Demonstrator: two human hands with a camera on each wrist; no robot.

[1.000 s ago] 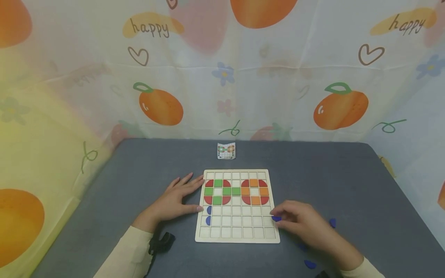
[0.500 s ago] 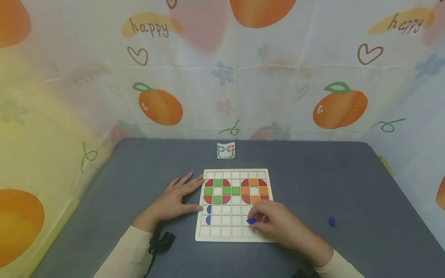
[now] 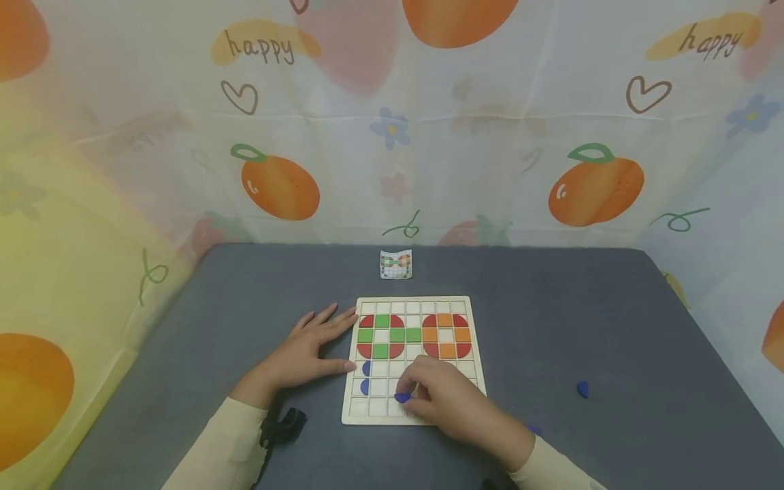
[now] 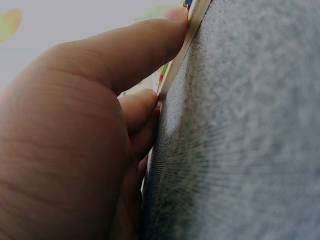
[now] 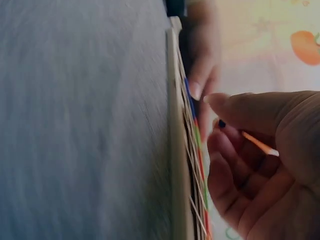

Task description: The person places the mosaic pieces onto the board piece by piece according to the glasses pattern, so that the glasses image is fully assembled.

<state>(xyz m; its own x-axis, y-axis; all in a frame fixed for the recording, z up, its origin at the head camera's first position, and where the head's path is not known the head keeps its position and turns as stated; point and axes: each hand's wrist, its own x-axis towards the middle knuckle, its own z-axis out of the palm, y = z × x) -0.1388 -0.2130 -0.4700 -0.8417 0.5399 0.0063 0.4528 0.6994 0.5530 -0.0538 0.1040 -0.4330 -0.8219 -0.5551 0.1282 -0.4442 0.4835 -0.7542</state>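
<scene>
A wooden grid board (image 3: 360, 412) lies on the table, with red, green and orange pieces in its upper rows. Two blue half-round pieces (image 3: 365, 387) sit one above the other in its left part. My left hand (image 3: 300, 354) rests flat beside the board, thumb and fingertips touching its left edge; the left wrist view shows the thumb (image 4: 145, 47) against that edge. Over the lower middle cells, my right hand (image 3: 450, 398) pinches a blue half-round piece (image 3: 401, 397) between thumb and fingers. In the right wrist view that piece is mostly hidden by the fingers (image 5: 227, 185).
A small pattern card (image 3: 395, 265) lies behind the board. To the right is a loose blue half-round piece (image 3: 583, 389), and another blue piece (image 3: 535, 429) shows partly past the right wrist. A black strap end (image 3: 284, 429) hangs by the left wrist.
My right hand has carried the blue half-round piece leftward from the board's right edge to its lower middle. The left hand has stayed at the left edge.
</scene>
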